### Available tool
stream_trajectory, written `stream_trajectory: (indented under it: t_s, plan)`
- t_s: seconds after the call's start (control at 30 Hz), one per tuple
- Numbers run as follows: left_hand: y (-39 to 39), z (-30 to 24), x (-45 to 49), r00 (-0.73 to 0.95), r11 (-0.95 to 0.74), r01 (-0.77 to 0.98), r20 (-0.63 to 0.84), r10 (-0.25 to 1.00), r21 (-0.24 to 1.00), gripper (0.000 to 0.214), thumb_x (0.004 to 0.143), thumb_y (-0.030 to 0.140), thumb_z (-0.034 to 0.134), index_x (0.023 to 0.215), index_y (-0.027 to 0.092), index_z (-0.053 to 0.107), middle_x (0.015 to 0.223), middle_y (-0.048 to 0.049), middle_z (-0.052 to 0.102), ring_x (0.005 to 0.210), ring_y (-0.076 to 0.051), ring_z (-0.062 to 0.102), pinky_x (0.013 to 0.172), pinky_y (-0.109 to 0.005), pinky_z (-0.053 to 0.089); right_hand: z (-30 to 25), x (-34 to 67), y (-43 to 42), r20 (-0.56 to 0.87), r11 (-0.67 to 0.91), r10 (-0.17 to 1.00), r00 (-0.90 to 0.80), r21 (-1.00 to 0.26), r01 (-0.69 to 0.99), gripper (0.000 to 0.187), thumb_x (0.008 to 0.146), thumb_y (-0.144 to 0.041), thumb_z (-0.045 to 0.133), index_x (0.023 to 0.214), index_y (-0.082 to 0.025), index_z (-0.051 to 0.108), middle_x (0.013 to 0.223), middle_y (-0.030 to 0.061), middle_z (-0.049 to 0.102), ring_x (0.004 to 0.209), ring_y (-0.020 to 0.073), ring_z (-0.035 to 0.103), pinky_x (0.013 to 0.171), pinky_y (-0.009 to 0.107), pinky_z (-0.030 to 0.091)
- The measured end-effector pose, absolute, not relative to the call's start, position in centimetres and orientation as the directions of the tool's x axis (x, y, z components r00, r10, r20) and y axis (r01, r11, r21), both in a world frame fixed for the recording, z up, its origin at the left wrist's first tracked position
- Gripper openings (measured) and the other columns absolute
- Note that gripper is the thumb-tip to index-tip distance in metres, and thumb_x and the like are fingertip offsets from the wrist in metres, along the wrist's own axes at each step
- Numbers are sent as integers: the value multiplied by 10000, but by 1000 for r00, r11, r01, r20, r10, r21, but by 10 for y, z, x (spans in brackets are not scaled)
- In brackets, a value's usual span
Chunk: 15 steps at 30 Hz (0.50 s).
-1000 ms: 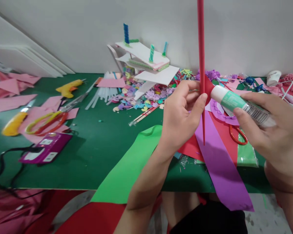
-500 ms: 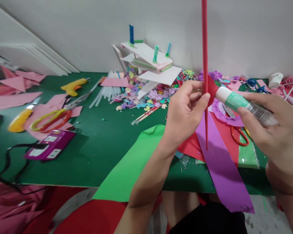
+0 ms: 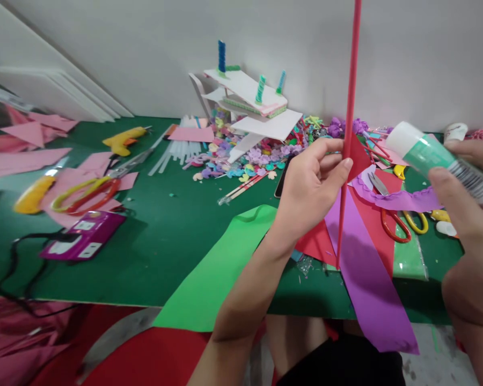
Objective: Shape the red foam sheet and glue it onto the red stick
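My left hand [image 3: 312,185] is closed, pinching a long narrow red strip [image 3: 352,69] between thumb and fingers. The strip stands nearly upright, seen almost edge-on, with a pointed red flap to the right of my fingers. At the right, my right hand [image 3: 467,230] is wrapped round a white and green glue stick [image 3: 426,153] with a barcode. Its white end points left toward the flap, with a gap between them. Below lie a purple sheet [image 3: 374,279], which overhangs the table edge, and a ruffled purple strip [image 3: 402,201].
Red- and yellow-handled scissors [image 3: 394,226] lie under my right side, others [image 3: 84,195] at left. A yellow glue gun [image 3: 124,140], yellow cutter [image 3: 36,195], purple card [image 3: 86,236] and green sheet [image 3: 217,273] are on the table. A white layered model [image 3: 265,123] stands behind.
My right hand has drawn the glue stick away to the right and slightly up from the red flap. The red strip has tilted, its top shifting right, still in my left hand.
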<state>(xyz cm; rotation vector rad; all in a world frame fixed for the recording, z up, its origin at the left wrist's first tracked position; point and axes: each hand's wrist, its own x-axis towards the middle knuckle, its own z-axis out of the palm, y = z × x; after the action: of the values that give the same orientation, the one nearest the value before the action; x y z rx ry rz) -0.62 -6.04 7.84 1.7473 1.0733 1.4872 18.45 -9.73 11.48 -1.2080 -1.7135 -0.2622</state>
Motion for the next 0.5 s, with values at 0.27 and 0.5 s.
stream_trajectory:
  t_s: [0.27, 0.5]
  plan:
    - [-66, 76, 4, 43, -521, 239, 527, 849, 820, 236, 865, 293, 547, 1081, 212, 594, 1074, -49, 690, 980, -206, 669, 803, -319, 593, 110, 174, -106, 736, 563, 632, -242, -222, 796, 218, 769, -249, 640, 973, -323, 661, 966, 4, 712, 861, 226, 676, 654, 341, 543]
    - [-71, 77, 6, 48, -547, 287, 558, 828, 786, 230, 885, 319, 523, 1076, 218, 602, 1068, -38, 691, 970, -193, 670, 800, -297, 583, 105, 172, -108, 764, 562, 610, -212, -227, 796, 244, 786, -261, 624, 1022, -322, 649, 974, 19, 706, 910, 255, 674, 662, 358, 565]
